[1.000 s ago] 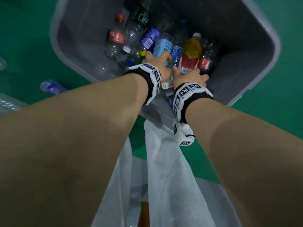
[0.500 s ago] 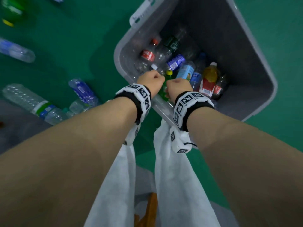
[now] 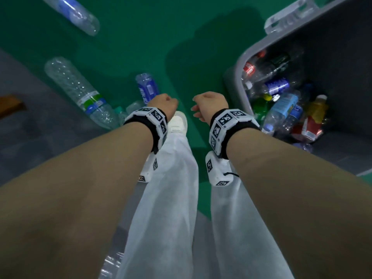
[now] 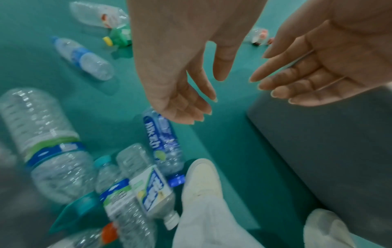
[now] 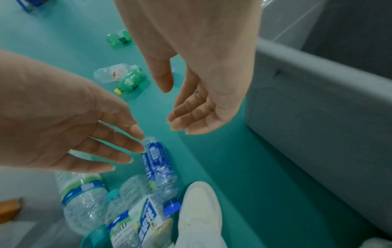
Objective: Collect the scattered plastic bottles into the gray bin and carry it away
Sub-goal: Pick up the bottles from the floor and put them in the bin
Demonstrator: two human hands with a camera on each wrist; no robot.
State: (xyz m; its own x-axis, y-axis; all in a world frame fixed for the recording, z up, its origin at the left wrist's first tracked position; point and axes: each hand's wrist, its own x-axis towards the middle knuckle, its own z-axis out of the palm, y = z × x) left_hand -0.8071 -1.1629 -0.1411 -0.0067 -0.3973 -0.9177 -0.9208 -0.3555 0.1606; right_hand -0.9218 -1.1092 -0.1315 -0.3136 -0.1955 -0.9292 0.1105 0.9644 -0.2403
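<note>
Head view: both my hands are empty and hang above the green floor [image 3: 141, 33], the left hand [image 3: 164, 103] centre frame, the right hand [image 3: 209, 103] just beside it, each grip loose, fingers drooping. The gray bin [image 3: 239, 77] stands at right of frame with a heap of bottles inside; I judge collection is mid-way, since several bottles lie on the floor at left. Nearest is the blue-label bottle [image 3: 148, 88], just above my left hand in frame; a large clear bottle [image 3: 78, 91] lies at left, another clear one [image 3: 74, 15] at upper left. Left wrist view: my left hand [image 4: 180, 80] hangs relaxed, holding nothing, fingertips right above the blue-label bottle [image 4: 163, 142], not touching; my right hand [image 4: 322, 70] is at upper right, palm showing, empty; my white shoe [image 4: 201, 181] is beside the bottle cluster at lower centre. Right wrist view: my right hand [image 5: 203, 80] is slack over bare floor, the bin wall [image 5: 318, 109] at right; the blue-label bottle [image 5: 158, 161] lies below centre. Next move, as I judge it: reach down, close a grip round the blue-label bottle, then swing it right into the bin.
</note>
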